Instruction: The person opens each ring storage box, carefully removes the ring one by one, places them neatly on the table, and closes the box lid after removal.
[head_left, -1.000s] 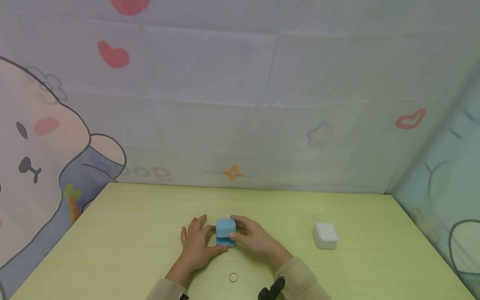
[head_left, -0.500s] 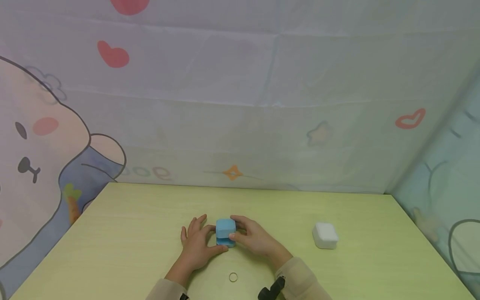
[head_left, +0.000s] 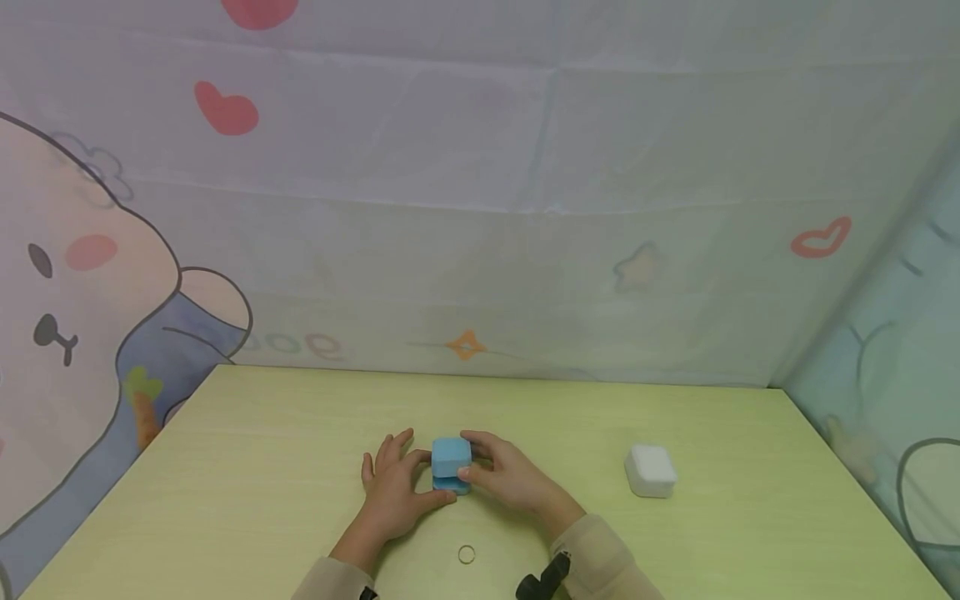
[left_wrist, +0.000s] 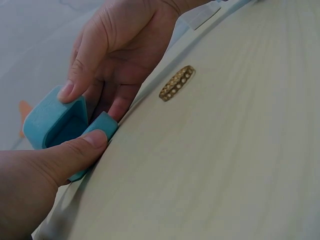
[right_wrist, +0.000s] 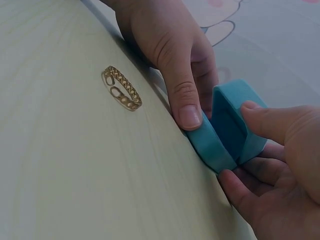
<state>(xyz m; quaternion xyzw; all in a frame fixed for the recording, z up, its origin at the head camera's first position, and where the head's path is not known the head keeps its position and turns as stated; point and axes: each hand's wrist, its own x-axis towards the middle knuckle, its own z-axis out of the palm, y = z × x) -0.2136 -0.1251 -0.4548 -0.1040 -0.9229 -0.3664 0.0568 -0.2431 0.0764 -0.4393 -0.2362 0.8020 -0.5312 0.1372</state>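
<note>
Between my two hands a small blue hinged ring box (head_left: 452, 457) stands on the table, its lid (left_wrist: 50, 117) raised partway over the base (right_wrist: 212, 147). My left hand (head_left: 395, 492) pinches the base, thumb along its front edge, with the other fingers spread. From the right, my right hand (head_left: 513, 475) holds the lid, thumb on its front and fingers behind. Dark blue lining shows inside in both wrist views. Nearer my body lies a gold openwork ring (head_left: 467, 554), whose band has a gap (right_wrist: 111, 86), touched by neither hand.
A white rounded box (head_left: 650, 472) sits to the right on the pale yellow-green table (head_left: 750, 533). Behind the table's far edge hangs a printed cloth (head_left: 480, 167) with hearts and a cartoon animal. A black wrist camera (head_left: 543, 577) is strapped near my right sleeve.
</note>
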